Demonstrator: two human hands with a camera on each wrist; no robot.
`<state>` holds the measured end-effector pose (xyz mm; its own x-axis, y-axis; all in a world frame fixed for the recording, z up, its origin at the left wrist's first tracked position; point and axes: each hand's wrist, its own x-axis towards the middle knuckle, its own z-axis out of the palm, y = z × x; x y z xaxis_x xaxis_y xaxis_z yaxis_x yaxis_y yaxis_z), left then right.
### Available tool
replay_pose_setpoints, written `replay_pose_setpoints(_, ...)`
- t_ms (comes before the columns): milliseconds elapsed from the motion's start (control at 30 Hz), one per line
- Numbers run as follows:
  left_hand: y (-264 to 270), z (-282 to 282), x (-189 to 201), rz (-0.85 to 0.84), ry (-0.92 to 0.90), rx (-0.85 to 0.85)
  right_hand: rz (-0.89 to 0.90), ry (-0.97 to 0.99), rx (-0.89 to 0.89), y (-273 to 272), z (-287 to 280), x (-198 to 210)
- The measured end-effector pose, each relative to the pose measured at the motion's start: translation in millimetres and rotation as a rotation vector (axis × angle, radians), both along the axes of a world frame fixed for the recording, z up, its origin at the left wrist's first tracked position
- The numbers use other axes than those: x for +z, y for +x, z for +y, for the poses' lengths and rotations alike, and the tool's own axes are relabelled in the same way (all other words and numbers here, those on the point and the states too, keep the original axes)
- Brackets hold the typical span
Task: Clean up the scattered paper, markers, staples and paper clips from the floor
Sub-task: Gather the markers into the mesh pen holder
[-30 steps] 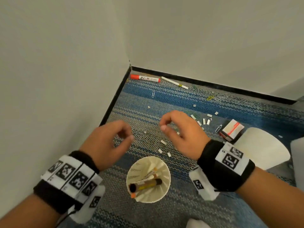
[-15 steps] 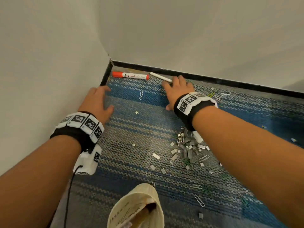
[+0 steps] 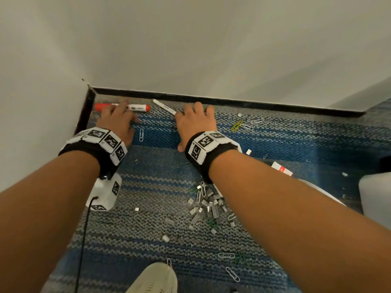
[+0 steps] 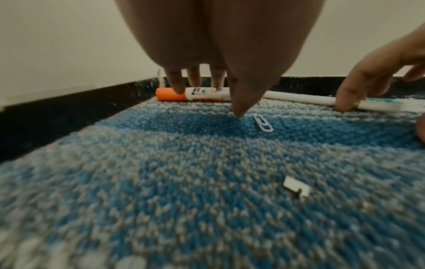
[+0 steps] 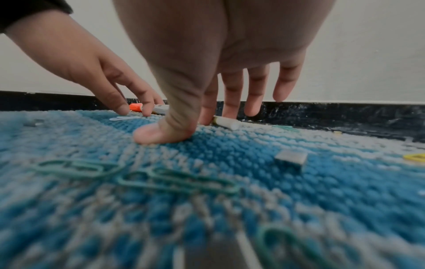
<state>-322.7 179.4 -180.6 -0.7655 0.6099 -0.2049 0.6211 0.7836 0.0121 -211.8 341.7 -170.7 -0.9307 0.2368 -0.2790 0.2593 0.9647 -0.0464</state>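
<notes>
As we read outward from the cream mesh cup [image 3: 155,278] at six o'clock, loose silver staples [image 3: 208,208] litter the blue-grey looped carpet [image 3: 152,235]. Beyond, at eleven o'clock, our left hand [image 3: 118,121] spreads wide fingers onto the orange-capped white marker [image 3: 135,107]; at twelve, our right hand [image 3: 195,121], also uncurled, touches the slim white pen [image 3: 164,106], both apparently reaching for pickup beside the black skirting [image 3: 232,101] and pale wall [image 3: 211,49].

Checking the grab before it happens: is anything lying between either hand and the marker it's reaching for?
Nothing visible. The left hand is already over the orange marker, the right hand touches the white marker. The paper clip lies short of both.
</notes>
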Motion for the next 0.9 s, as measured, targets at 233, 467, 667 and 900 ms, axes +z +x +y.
replay_pose_setpoints(233,8,-11,8,-0.099,-0.013,0.068,0.049,0.002,-0.021,8,-5,2)
replay_pose_setpoints(467,44,-37,48,-0.163,0.406,0.259,0.066,-0.264,-0.053,48,-22,9)
replay_pose_setpoints(667,89,-64,101,-0.204,0.602,0.234,0.267,-0.655,-0.211,96,-58,28)
replay_pose_setpoints(900,156,-111,144,-0.339,0.784,0.171,0.389,-0.811,0.01,141,-91,90)
